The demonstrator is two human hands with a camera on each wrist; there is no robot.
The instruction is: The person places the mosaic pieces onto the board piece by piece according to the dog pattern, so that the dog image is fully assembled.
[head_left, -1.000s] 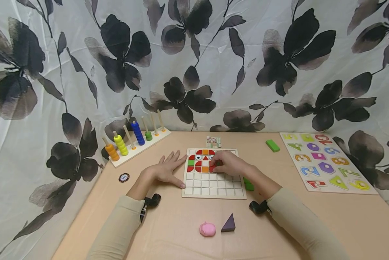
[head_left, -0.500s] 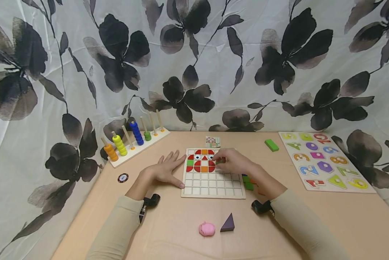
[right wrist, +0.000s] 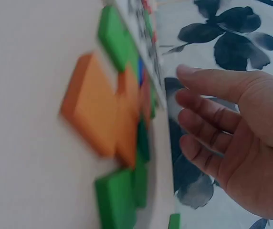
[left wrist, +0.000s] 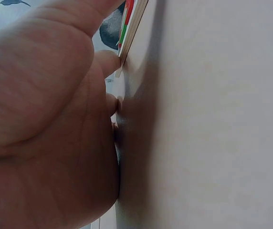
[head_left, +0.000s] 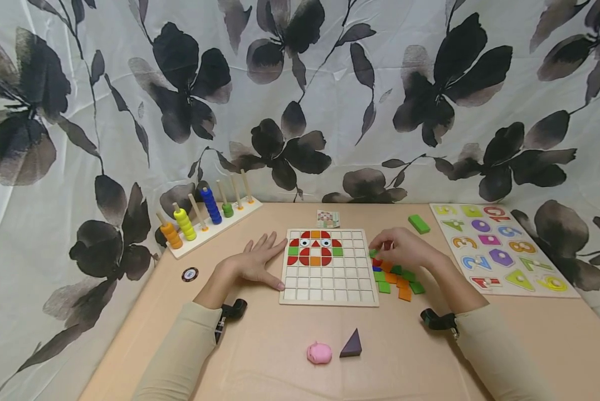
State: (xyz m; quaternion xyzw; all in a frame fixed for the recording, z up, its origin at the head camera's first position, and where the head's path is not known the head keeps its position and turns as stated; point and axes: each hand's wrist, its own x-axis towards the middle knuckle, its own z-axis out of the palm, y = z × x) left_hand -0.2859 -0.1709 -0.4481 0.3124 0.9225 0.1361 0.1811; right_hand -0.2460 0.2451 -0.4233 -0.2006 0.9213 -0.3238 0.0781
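Note:
My left hand (head_left: 252, 264) rests on the table with spread fingers, its thumb and index fingertips at the left edge of a white grid board (head_left: 330, 287). Red, orange, white and green tiles, two with eyes, form a pattern in the upper rows; one green tile (head_left: 337, 252) sits at its right side. Right of the board, my right hand (head_left: 404, 248) hovers over a loose pile of tiles, partly covering it. The right wrist view shows that hand's fingers loosely bent, holding nothing, beside an orange tile (right wrist: 91, 102) and several green ones.
A small picture card (head_left: 328, 219) lies behind the board. A peg counter with coloured rings (head_left: 219, 225) and a round chip (head_left: 190, 274) are left. A green block (head_left: 419, 224) and number puzzle (head_left: 502, 250) lie right; a pink piece (head_left: 319, 353) and purple wedge (head_left: 352, 344) are in front.
My right hand has left the board and moved right to the tile pile. The green tile it covered now shows in the grid. My left hand has stayed in place.

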